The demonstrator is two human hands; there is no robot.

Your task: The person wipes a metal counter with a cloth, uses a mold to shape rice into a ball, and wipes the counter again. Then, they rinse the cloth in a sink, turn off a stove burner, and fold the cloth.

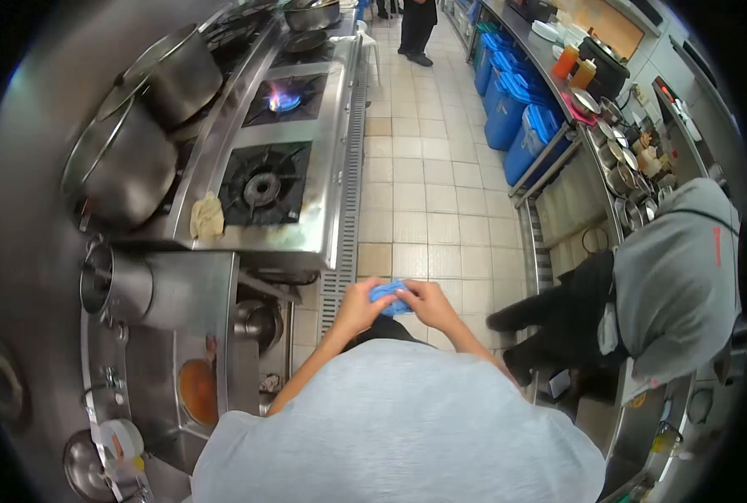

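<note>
In front of my waist, both hands are closed on a bunched blue cloth (397, 308). My left hand (359, 303) grips it from the left, fingers curled inward. From the right, my right hand (429, 303) pinches it with the thumb on top. Parts of the fingers are hidden by the folds. Left of my hands stands a steel stove (327, 214) with a black burner grate (263, 186). A crumpled beige cloth (207, 216) lies at the stove's near left corner.
A blue gas flame (283, 101) burns farther along the stove. Large steel pots (126, 172) stand at the left. A sink with an orange-filled pan (197, 391) is at lower left. A person in grey (679, 285) leans over the right counter; blue bins (531, 144) line that side.
</note>
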